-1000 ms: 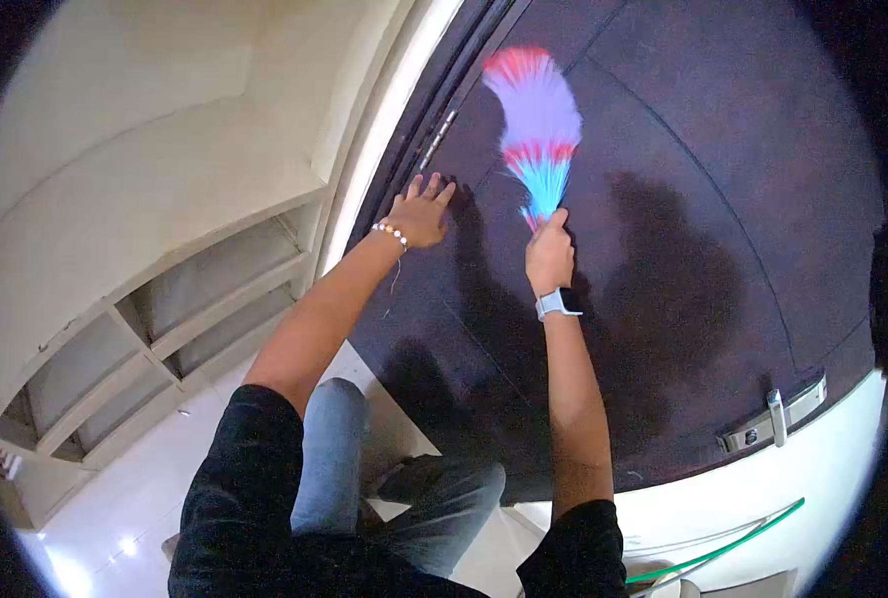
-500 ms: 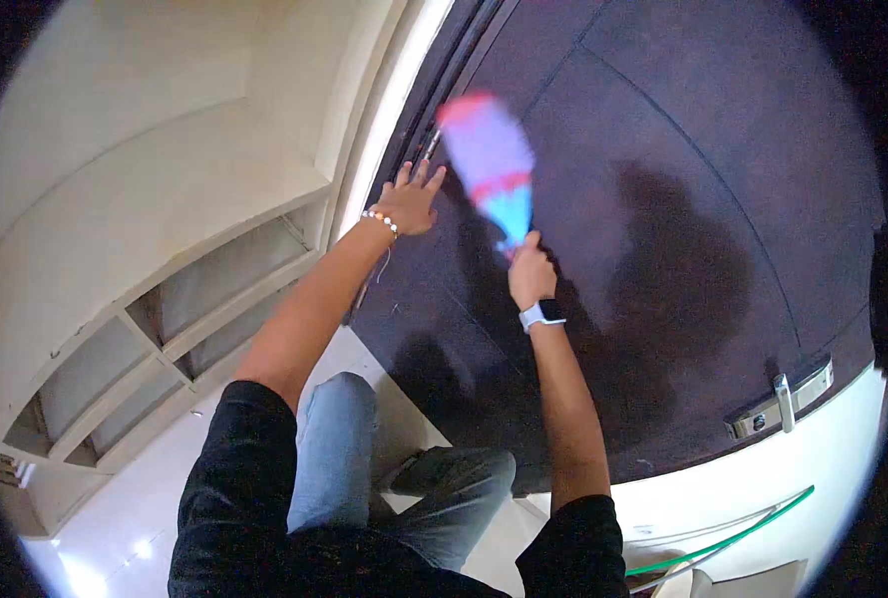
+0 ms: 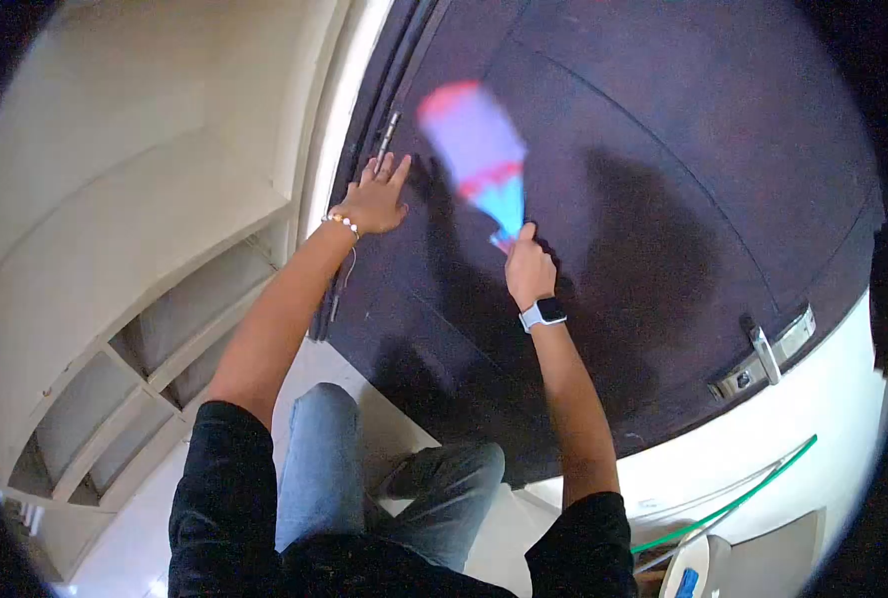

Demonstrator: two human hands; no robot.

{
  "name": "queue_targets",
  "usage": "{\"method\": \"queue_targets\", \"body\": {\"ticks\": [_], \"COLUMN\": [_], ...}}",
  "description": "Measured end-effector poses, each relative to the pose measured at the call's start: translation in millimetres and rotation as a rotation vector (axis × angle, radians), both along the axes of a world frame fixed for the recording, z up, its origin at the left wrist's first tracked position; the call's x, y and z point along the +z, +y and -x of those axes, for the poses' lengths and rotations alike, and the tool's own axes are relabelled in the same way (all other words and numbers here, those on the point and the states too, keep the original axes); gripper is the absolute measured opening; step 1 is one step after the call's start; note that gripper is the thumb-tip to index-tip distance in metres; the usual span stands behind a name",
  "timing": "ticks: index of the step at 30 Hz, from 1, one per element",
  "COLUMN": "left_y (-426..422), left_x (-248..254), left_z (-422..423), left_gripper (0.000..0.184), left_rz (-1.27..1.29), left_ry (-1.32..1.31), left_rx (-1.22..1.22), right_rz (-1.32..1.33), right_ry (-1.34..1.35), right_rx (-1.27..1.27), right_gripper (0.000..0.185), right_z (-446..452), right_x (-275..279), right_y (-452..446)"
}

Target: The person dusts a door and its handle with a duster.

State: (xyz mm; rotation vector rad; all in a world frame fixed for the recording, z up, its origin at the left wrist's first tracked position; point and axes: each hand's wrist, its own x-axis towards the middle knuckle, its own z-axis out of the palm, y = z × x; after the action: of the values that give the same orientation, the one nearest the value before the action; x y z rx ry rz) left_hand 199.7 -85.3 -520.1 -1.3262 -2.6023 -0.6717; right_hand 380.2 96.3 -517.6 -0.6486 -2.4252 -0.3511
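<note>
My right hand [image 3: 532,271], with a watch [image 3: 543,313] on the wrist, is wrapped around the handle of a soft duster [image 3: 476,149]. The duster is red, lilac and light blue, and its head is smeared by motion. It tilts up and to the left in front of a dark brown door [image 3: 643,110]; whether it touches the surface I cannot tell. My left hand [image 3: 372,205] lies with fingers spread at the door's hinge side, just below a metal hinge [image 3: 389,138]. A beaded bracelet [image 3: 344,223] circles that wrist.
A cream shelf unit [image 3: 130,344] with open compartments stands on the left. The door's metal lever handle [image 3: 763,356] is at the lower right. Below it are a green rod [image 3: 733,505] and a grey chair-like piece [image 3: 778,553]. My bent knees [image 3: 324,439] are close to the door.
The view has shifted, so the door, hinge and shelves sit farther left. The duster has moved slightly rightward relative to the door. My left hand keeps its place by the hinge.
</note>
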Motion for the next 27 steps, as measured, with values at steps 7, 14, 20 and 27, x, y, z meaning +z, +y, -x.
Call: {"method": "queue_targets", "body": {"ticks": [7, 14, 20, 27], "left_y": [-1.2, -19.8, -46.9, -35.7], "left_x": [13.7, -64.3, -152.9, -158.5], "left_z": [-36.5, -46.4, -61.5, -90.4], "left_gripper": [0.070, 0.072, 0.075, 0.076], "left_rz": [0.009, 0.029, 0.136, 0.225], "left_ry": [-0.012, -0.075, -0.291, -0.319], "left_rx": [-0.057, -0.188, -0.194, -0.281], "right_rz": [0.156, 0.068, 0.154, 0.006], "right_ry": [0.175, -0.069, 0.231, -0.081], "right_rx": [-0.103, -0.061, -0.072, -0.113], "right_gripper": [0.020, 0.020, 0.019, 0.018], "right_z": [-33.6, -68.1, -89.6, -120.8], "right_x": [34.2, 30.9, 35.8, 34.3], "right_y": [-3.4, 9.4, 15.3, 28.1]}}
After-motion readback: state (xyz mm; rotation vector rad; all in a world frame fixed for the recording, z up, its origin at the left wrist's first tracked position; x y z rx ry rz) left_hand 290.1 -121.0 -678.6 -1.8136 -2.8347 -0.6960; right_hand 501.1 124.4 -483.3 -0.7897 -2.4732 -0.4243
